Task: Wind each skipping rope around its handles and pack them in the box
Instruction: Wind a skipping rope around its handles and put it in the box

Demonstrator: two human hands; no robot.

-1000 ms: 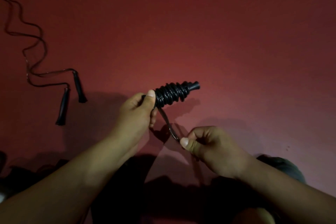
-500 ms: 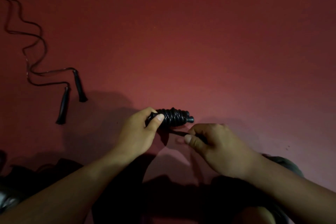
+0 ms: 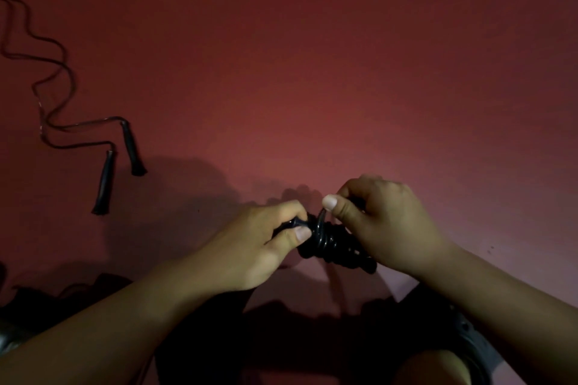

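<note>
Loose rope [image 3: 47, 97]: far left on the red floor [image 3: 312, 72], unwound. Its cord snakes away from you and off the left edge; its two handles [image 3: 104, 183] lie side by side, butt ends toward you. It has not moved in the last second, so this one is yet to be wound.

Left hand [image 3: 250, 247]: your thumb and fingers are curled round the left end of the bundle [image 3: 328, 242], thumb tip pressed on top just beside the first coil. A second ago you held that end up and clear of the floor; now it is down, low and close to your knees.

Bundle: centre near, between your two hands, the handles wrapped in black coils. Its long axis runs left to right, and the right end dips a little toward you. A second ago the tip pointed up and right, away from you.

Tail [image 3: 320, 218]: a second ago it hung slack below the coils; now it rises as a short loop off the left coils.

Right hand [image 3: 384, 222]: thumb and curled fingers pinch that loop right over the bundle.

Meaning: you are probably tucking the end under a coil to lock the winding; this rope looks almost ready to pack.

Box: not in view.
</note>
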